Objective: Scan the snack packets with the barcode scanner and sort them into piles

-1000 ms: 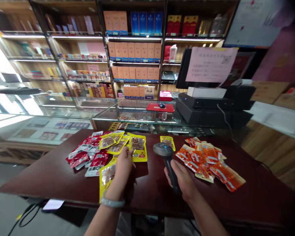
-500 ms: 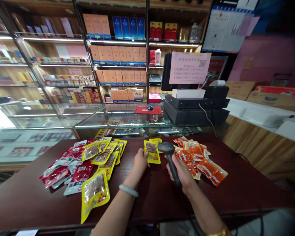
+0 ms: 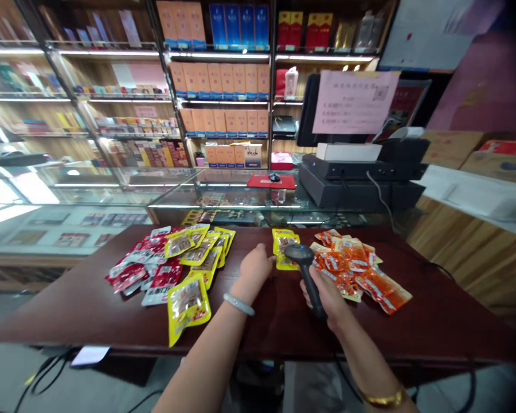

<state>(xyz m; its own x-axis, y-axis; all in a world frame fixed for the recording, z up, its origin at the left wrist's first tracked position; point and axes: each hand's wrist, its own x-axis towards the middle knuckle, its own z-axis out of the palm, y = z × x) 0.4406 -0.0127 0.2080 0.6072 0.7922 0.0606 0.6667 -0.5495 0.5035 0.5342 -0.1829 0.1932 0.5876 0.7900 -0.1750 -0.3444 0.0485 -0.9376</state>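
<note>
My right hand [image 3: 329, 295] is wrapped round the handle of a black barcode scanner [image 3: 300, 253]. The scanner's head overlaps the edge of two or so yellow snack packets [image 3: 284, 242] in the middle of the table. Just left of these packets is my left hand [image 3: 257, 267], palm down, thumb and fingers apart, with nothing seen in it; some fingers are hidden. Farther left, several more yellow packets [image 3: 189, 301] lie partly over a heap of red and silver packets [image 3: 131, 277]. Orange packets [image 3: 348, 258] are piled right of the scanner.
The dark red table [image 3: 90, 304] meets a glass display counter [image 3: 215, 198] at its far edge. On the counter stand a black cash register base [image 3: 361, 192], a screen with a pink notice [image 3: 355, 103] and a mouse on a red mat [image 3: 262, 181]. Stocked shelves rise behind.
My left hand has let go of the yellow packet and drawn slightly back to its left; that packet now lies over the other. The scanner stays in my right hand. The view has shifted.
</note>
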